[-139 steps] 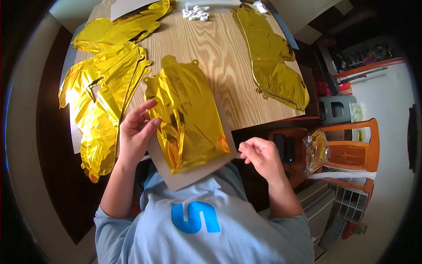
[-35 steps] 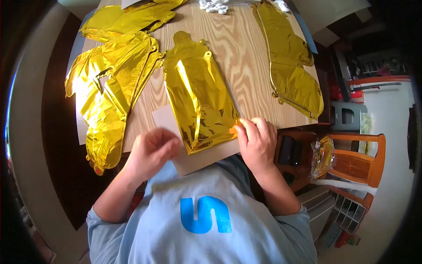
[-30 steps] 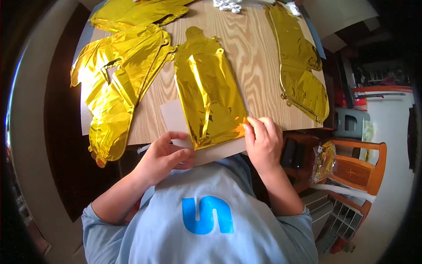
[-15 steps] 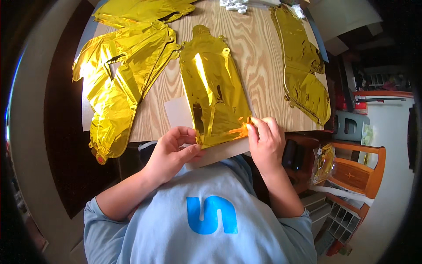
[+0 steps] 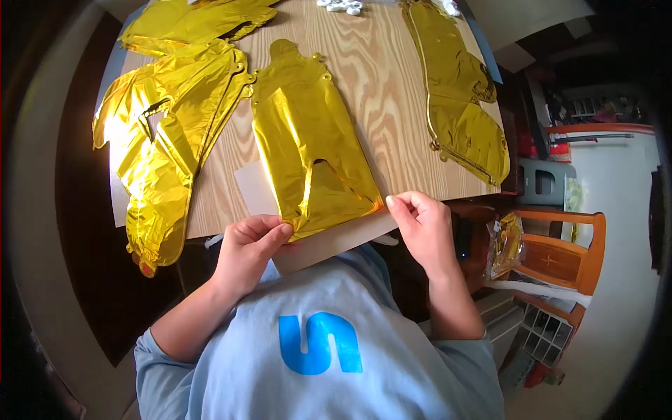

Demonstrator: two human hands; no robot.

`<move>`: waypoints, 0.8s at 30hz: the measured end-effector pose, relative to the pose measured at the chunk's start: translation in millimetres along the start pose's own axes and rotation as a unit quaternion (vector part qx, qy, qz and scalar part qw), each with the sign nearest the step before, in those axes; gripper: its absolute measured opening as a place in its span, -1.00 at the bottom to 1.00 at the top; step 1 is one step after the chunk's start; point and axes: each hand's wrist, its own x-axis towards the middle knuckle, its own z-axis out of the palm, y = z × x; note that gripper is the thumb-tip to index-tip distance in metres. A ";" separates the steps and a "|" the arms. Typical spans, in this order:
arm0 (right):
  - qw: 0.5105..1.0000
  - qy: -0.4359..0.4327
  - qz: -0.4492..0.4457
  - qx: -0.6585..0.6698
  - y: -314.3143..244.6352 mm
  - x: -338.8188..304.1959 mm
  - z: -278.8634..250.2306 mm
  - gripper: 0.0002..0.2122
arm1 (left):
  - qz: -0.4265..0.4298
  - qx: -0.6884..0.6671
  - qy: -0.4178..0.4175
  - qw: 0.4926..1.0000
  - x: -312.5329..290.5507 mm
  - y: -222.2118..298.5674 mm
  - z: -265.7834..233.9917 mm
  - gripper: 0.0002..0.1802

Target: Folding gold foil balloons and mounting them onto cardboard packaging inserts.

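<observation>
A flat gold foil balloon (image 5: pixel 308 133) lies lengthwise on the table, its near end toward me and small looped tabs at its far end. Thumb and fingers of my left hand (image 5: pixel 246 253) pinch its near left corner. At the near right corner, my right hand (image 5: pixel 425 227) has thumb and forefinger closed on the edge of the foil. Beneath the near end is a pale sheet of card or paper (image 5: pixel 332 246), jutting past the table's front edge. Creases and a dark curved reflection show on the foil between my hands.
More gold foil balloons lie around: a crumpled one (image 5: pixel 164 133) at left overhanging the table edge, another (image 5: pixel 196 24) at far left, and one (image 5: pixel 458 98) at right. Small white pieces (image 5: pixel 341 6) sit at the back of the wooden table (image 5: pixel 392 98). A wooden chair (image 5: pixel 560 255) stands at right.
The view has shifted, moving the table leftward in the picture. The near end of the foil looks smoother and more spread between my hands, and the orange glint at its right corner has shrunk.
</observation>
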 end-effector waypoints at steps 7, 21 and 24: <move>0.916 -0.127 0.196 0.327 -6.1 9.4 -4.4 -0.78 | 0.012 -0.057 0.010 0.998 -0.7 -1.1 -0.2 -0.89; 0.814 -0.185 0.312 0.454 3.1 14.7 -0.8 -0.75 | 0.032 -0.039 0.019 0.999 -6.5 -3.0 0.1 -0.86; 0.806 -0.227 0.320 0.444 0.1 19.2 -8.3 -0.74 | 0.045 -0.048 0.013 0.998 -6.2 -7.4 -1.8 -0.86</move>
